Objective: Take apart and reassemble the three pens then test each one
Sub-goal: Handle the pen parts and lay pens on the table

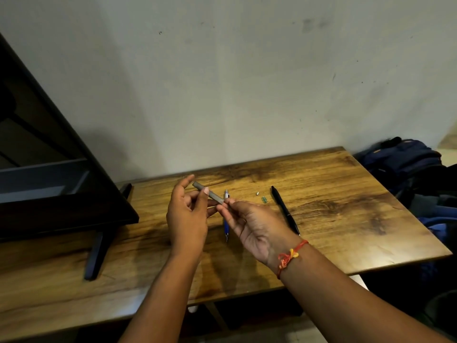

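The left hand (188, 214) and the right hand (249, 224) are raised close together above the table (346, 233), joined by a grey pen barrel (208, 192) that both grasp. The left hand clamps the barrel's middle, its thumb pressed on top and its fingers curled behind, with the forefinger reaching up beside the far end. The right hand pinches the barrel's near end between thumb tip and forefinger tip, the rest of its fingers loosely curled; whether anything sits inside that end cannot be told. The barrel is tilted, with its far end toward 10 o'clock and its pinched end toward 4 o'clock. A red and orange thread bracelet (289, 256) is tied round the right wrist. Below the right hand's fingers a blue and white pen (226, 226) lies on the table, its length running from 12 to 6 o'clock and its middle hidden by the fingers. From the hands, toward 2 o'clock, a small white piece (257, 193) and a small green piece (264, 199) lie near each other on the wood. Just beyond them, toward 3 o'clock, a black pen (285, 210) lies slanted, apart from both pieces. Toward 9 o'clock a dark framed panel (74, 194) stands on the table on a dark foot (95, 253). Toward 2 o'clock, past the table's edge, lies a dark blue backpack (400, 164). At 12 o'clock, behind the table, is a pale, marked wall (222, 82).
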